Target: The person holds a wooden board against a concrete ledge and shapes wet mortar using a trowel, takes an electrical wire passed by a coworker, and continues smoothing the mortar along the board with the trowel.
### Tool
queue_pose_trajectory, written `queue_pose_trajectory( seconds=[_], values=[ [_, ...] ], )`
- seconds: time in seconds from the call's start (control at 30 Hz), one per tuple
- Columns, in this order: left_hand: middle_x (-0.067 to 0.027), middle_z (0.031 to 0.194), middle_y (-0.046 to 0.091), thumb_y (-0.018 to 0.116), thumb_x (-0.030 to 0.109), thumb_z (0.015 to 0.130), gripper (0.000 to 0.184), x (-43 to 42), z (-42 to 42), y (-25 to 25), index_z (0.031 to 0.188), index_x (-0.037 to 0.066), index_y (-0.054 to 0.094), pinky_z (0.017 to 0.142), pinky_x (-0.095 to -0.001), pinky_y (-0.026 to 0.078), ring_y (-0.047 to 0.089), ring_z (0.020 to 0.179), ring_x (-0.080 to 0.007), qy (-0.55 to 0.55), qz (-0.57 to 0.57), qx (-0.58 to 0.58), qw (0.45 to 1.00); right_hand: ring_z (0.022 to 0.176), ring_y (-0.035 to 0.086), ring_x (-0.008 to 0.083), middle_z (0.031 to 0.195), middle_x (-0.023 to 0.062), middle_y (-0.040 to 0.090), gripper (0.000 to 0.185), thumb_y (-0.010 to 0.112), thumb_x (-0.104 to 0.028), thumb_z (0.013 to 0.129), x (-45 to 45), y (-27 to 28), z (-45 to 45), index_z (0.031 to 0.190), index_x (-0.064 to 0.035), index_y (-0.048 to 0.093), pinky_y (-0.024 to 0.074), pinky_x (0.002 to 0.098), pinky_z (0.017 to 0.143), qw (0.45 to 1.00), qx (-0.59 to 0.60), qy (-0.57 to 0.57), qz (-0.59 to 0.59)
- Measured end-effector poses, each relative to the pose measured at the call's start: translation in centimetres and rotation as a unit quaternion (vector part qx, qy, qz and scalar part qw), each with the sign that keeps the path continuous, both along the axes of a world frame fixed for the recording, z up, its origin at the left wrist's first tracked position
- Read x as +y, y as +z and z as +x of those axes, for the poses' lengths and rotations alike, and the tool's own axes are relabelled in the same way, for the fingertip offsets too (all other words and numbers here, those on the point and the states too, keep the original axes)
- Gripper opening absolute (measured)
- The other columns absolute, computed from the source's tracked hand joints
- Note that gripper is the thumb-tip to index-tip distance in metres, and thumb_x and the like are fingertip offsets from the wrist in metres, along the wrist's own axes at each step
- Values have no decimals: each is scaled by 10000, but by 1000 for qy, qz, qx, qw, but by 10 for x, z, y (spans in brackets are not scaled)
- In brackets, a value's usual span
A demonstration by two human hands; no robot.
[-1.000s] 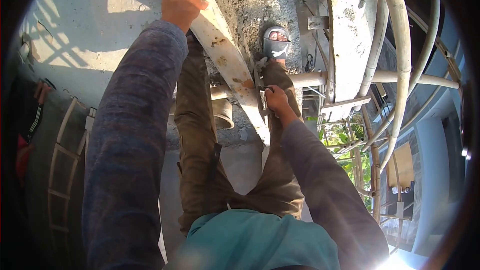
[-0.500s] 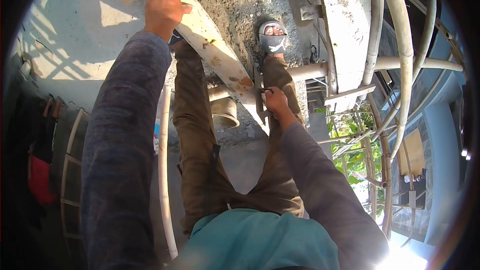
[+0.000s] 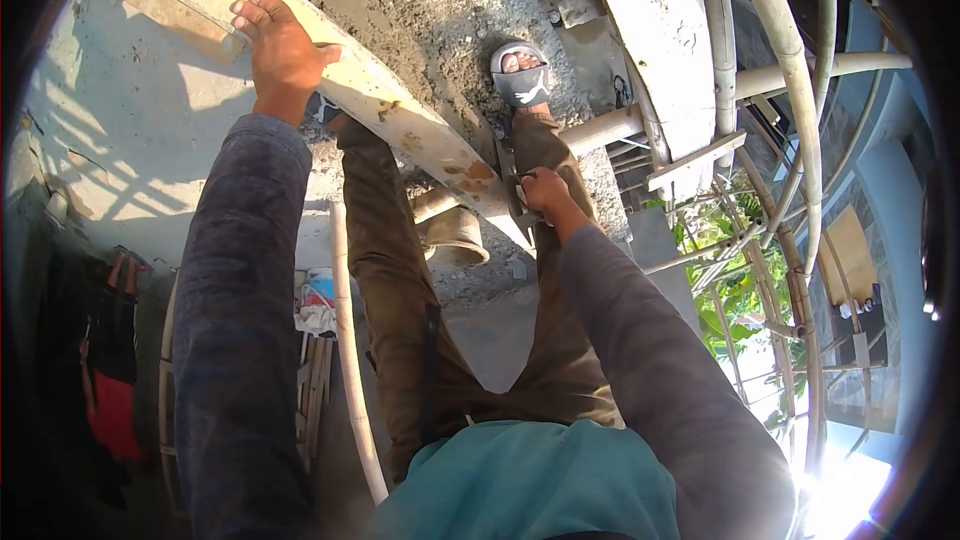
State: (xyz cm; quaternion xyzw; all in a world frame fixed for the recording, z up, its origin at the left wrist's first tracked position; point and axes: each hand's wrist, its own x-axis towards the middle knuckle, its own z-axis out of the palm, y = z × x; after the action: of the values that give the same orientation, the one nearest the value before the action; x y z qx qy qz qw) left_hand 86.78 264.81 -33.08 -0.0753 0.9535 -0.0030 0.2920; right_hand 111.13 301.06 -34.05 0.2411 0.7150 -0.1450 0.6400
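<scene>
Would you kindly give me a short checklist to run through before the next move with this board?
1. Left hand on the board: ok, laid on its upper part.
2. Right hand on the tool: ok, closed around its grip.
3. Toe protection: not ok, the right sandal leaves the toes bare.
4. Support beneath the board: cannot tell, hidden.
5. Bucket contents: cannot tell, the bucket's inside isn't visible.

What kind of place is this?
Probably a building site. There are bamboo poles that look like scaffolding, rough grey cement underfoot, and a long stained board.
</scene>
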Motion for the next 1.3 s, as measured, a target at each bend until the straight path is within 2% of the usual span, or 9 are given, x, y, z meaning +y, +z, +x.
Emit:
queue_pose_trajectory(
  seconds=[0.1,0.27,0.33,0.4,0.47,0.7,1.07,1.13,1.3],
  values=[
    [-468,1406,72,855,408,625,1249,-2,2,0,1387,-168,51,1094,-412,321,161,1338,-575,3,29,30,999,1041,607,348,1059,188,658,376,526,-331,865,-10,-20,-13,1126,-84,638,453,428,907,995,62,-40,-63],
    [-469,1407,63,851,428,626,1258,-3,4,-2,1385,-170,46,1099,-416,317,158,1337,-577,-7,6,-1,1000,1058,606,337,1076,190,651,379,478,-345,893,-5,22,-10,1119,-82,630,451,435,930,986,-12,-163,-15],
    [-466,1409,58,846,437,631,1260,-4,1,-2,1386,-171,40,1100,-423,316,155,1339,-576,-12,3,-3,1000,995,633,323,1028,186,665,380,542,-331,866,3,11,22,1151,-93,624,474,411,870,999,45,30,2],
    [-465,1410,57,844,438,633,1262,-1,-1,0,1386,-171,36,1099,-426,316,156,1338,-576,-7,-1,-5,1000,998,630,336,1028,187,666,380,538,-343,867,-10,-4,12,1141,-93,622,476,417,871,998,58,30,18],
    [-464,1411,56,843,439,634,1263,1,-3,1,1387,-171,32,1099,-429,316,158,1337,-577,-2,-4,-16,1000,1081,585,359,1106,218,630,375,485,-350,893,-26,-11,-27,1134,-93,614,448,436,928,991,61,-105,-59],
    [-470,1404,65,846,430,630,1271,-1,-1,2,1388,-174,23,1107,-439,297,167,1327,-589,-7,8,-8,1000,1038,591,397,1067,213,641,373,495,-331,883,-42,26,-51,1152,-93,596,457,456,901,985,114,-97,-80],
    [-476,1407,46,862,422,610,1298,-5,8,-5,1394,-166,9,1094,-457,308,132,1339,-587,-7,40,31,999,1058,587,385,1079,209,640,345,527,-320,883,-45,14,-58,1148,-112,604,455,444,910,978,116,-141,-106],
    [-487,1397,18,861,374,624,1273,-2,2,1,1386,-161,-8,1104,-471,281,118,1318,-620,-2,38,13,999,968,630,371,989,194,668,328,533,-327,891,-40,-2,-46,1125,-117,626,467,426,885,981,105,-147,-73],
    [-492,1388,35,866,336,619,1263,-2,1,-2,1377,-172,-8,1132,-480,205,115,1315,-625,23,50,6,998,1032,604,358,1067,197,648,354,534,-357,881,-46,-30,-51,1127,-121,632,455,414,905,989,129,11,-75]
  ],
)
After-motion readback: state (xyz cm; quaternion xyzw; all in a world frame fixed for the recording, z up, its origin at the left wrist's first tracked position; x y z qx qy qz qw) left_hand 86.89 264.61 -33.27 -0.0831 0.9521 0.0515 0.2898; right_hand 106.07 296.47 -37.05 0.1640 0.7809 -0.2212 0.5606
